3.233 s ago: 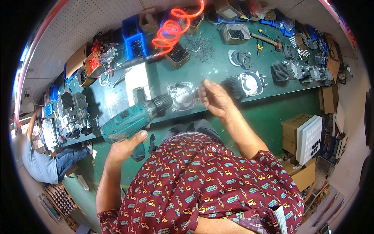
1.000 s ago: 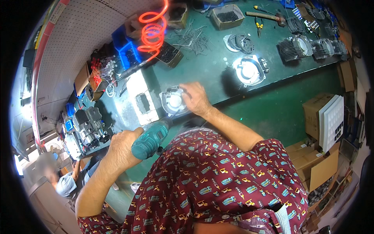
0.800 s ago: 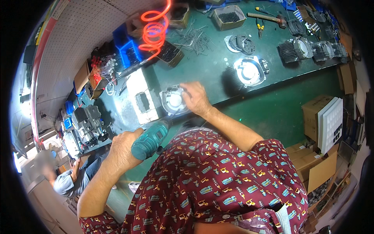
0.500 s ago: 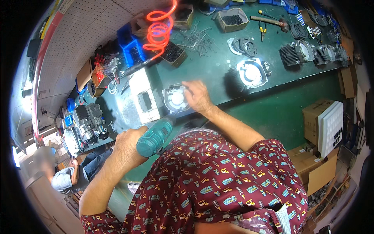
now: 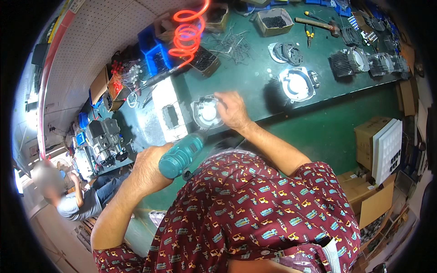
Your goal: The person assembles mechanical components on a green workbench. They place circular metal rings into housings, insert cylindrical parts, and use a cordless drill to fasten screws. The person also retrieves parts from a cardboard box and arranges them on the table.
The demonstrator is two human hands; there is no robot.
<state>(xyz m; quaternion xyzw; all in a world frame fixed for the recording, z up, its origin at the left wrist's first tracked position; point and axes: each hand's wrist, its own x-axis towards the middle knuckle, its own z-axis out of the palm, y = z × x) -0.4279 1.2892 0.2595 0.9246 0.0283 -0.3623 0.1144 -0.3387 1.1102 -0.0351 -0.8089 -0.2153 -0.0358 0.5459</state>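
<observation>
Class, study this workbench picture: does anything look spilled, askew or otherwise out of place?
One thing stands out: loose metal rods lie strewn in a tangle on the green bench, beside the boxes rather than in them. Otherwise, the left hand grips a teal power drill and the right hand rests on a round metal cover.

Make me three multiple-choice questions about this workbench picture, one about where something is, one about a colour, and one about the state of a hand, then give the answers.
1. Where does the right hand rest?
A. on the hammer
B. at the round metal cover near the bench's front edge
C. on a cardboard box

2. What colour is the coiled hose hanging over the green bench?
A. bright orange-red
B. blue
C. white

3. What is the left hand doing?
A. lying flat and empty
B. gripping the teal power drill
C. pointing at the wall

Answers: 1 B, the fingers lie on the cover's rim. 2 A, the coil glows orange-red. 3 B, the fingers wrap around the drill's handle.
</observation>
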